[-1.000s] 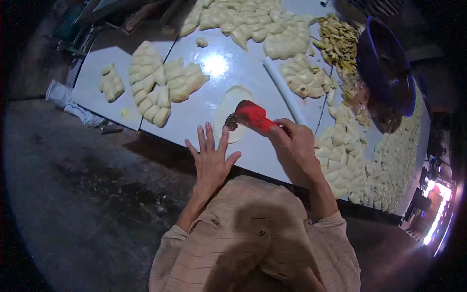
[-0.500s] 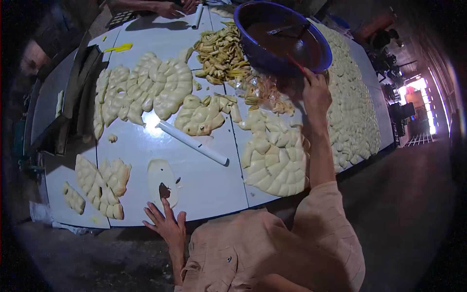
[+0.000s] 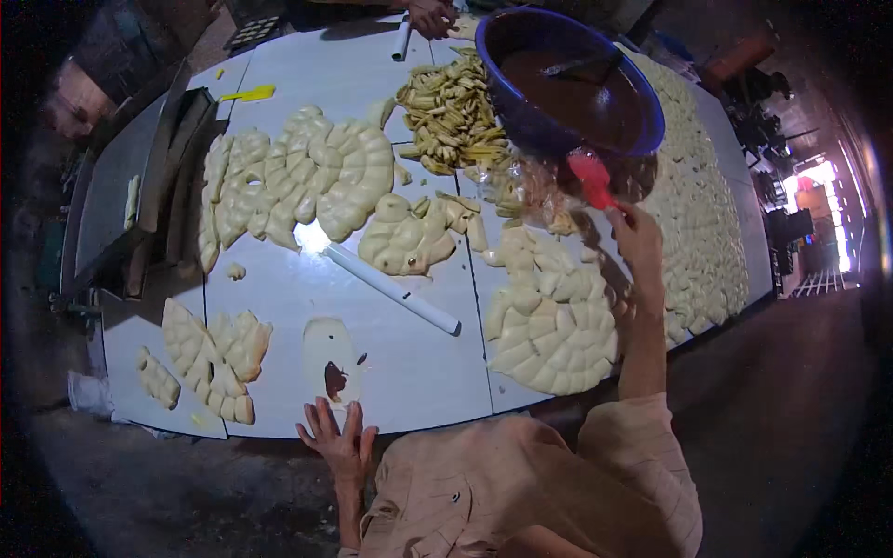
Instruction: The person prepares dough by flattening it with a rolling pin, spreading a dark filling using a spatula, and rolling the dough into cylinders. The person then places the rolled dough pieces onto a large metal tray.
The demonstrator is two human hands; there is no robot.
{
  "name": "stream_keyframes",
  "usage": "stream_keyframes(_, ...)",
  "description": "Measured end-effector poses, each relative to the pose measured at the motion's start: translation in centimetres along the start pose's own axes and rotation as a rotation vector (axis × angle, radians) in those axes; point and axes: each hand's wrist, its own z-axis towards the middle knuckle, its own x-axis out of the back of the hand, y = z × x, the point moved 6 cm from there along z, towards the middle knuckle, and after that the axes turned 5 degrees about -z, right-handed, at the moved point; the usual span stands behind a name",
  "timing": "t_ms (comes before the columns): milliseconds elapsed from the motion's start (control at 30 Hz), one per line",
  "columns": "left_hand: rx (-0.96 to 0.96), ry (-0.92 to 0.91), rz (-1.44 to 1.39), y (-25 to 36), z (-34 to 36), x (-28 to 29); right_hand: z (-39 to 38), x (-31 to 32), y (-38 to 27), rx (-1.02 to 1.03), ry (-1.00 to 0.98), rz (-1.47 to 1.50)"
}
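Lying at the left of the bench [image 3: 428,381], three clusters of dough portions [image 3: 191,358] can be seen, not flattened. Beyond them, one yellow scraper [image 3: 249,94] is set down. Next, one dough oval [image 3: 321,349] has been flattened and one main brown patch [image 3: 334,381] has been put on it; much of it is left uncoated, and it is unfolded. At its near end the left hand [image 3: 339,442] is held with its grip spread, nothing held; whether the oval is touched cannot be told. Two white rods [image 3: 391,288] are counted. Just before one purple bowl [image 3: 502,107], one red spatula [image 3: 589,177] is pinched in the right hand's [image 3: 637,242] grip. Farthest right, unworked dough pieces [image 3: 702,223] are spread, too many to be counted.
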Motion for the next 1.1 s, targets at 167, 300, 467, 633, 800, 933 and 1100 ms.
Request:
stream_keyframes(167,0.034,-0.006,-0.061,0.1,-0.5,-0.1,-4.9,-5.6,-2.0,0.144,0.161,-0.134)
stream_keyframes(300,0.037,-0.022,0.023,-0.2,-0.5,-0.1,-3.1,-6.4,-9.4,0.372,0.195,0.045)
stream_keyframes(467,0.035,-0.006,0.061,-0.5,-0.8,-0.5,2.9,-13.0,-18.3,0.582,0.01,0.231)
stream_keyframes(633,0.068,-0.027,0.029,0.1,-0.5,-0.6,6.5,-15.8,-22.3,0.603,0.0,0.035)
stream_keyframes(800,0.118,-0.06,-0.018,0.3,-0.8,-0.5,7.6,-15.2,-21.8,0.482,-0.154,0.065)
stream_keyframes(933,0.078,0.002,0.0,0.1,-1.4,-0.5,9.7,-18.5,-17.6,0.402,-0.351,0.56)
stream_keyframes(1100,0.142,-0.05,-0.037,-0.2,-1.1,0.2,1.1,-14.8,-19.4,0.197,-0.623,0.798)
